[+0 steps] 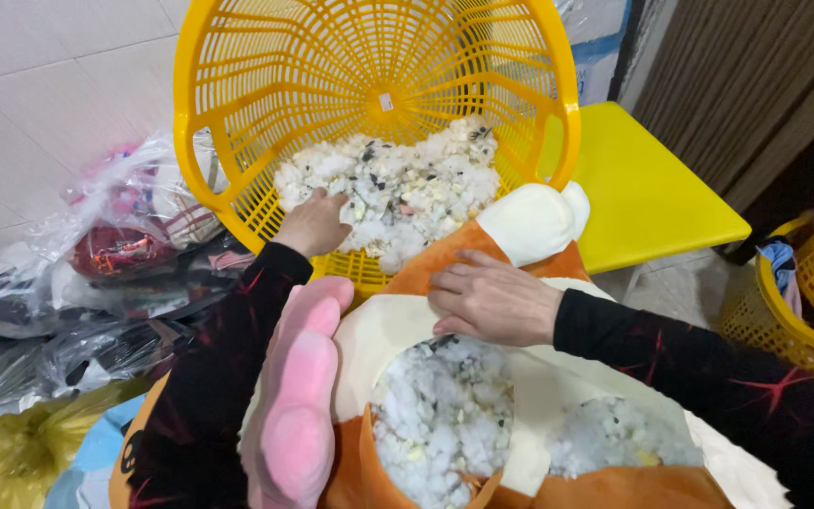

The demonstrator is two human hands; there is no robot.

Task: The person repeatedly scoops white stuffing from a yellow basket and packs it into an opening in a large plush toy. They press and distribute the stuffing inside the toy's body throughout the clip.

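A yellow plastic basket (237,104) lies tipped toward me, holding a heap of white shredded foam stuffing (407,184) flecked with dark bits. My left hand (315,224) reaches into the basket's lower left and digs its fingers into the stuffing. My right hand (492,302) rests flat on an orange and cream plush toy (379,330) on my lap, pressing its fabric at the edge of an open seam. More stuffing (445,415) shows inside that opening. A pink plush limb (299,396) of the toy lies by my left forearm.
Clear plastic bags (115,254) of mixed items pile up on the left, with a yellow-green bag (21,448) below them. A yellow table or stool (652,188) stands behind the basket on the right. Another yellow basket (803,292) sits at the far right.
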